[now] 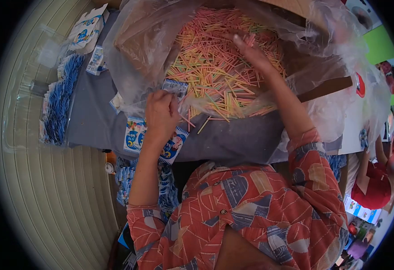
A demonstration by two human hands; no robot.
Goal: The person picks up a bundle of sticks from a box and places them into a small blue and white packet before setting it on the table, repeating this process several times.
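My left hand (pixel 161 112) is closed at the lower edge of a small blue-edged packet (pixel 177 86), by the near left side of a plastic-lined box. A heap of thin pink, yellow and green sticks (pixel 210 58) fills that box. Over the heap's far right part, my right hand (pixel 253 51) has its fingers bent around a few pink sticks (pixel 249 40); its fingertips are partly blurred. Printed blue-and-white packets (pixel 135 134) lie under and beside my left wrist. Two or so loose sticks (pixel 203 125) rest on the grey cloth just outside the box.
Clear plastic liner (pixel 134 63) spreads over the cardboard box (pixel 327 88) sides. At left, a long stack of blue packets (pixel 62 99) stands near a ribbed wall (pixel 48 193). More packets (pixel 127 177) hang below the table edge. A person in red (pixel 371 186) is at far right.
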